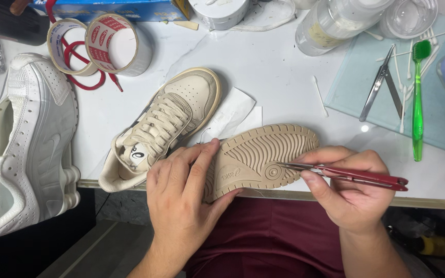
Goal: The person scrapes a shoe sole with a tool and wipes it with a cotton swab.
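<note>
Shoe-cleaning and repair workbench, as I read it from the headset feed. A white table [263,67] carries a cream sneaker [166,126] at centre, a white sneaker [32,144] at 9 o'clock, tape rolls [99,44] at 11 o'clock, and at 2 to 3 o'clock a green toothbrush [417,98], metal tweezers [379,85] and cotton swabs [319,95] beside clear jars [336,20].
</note>
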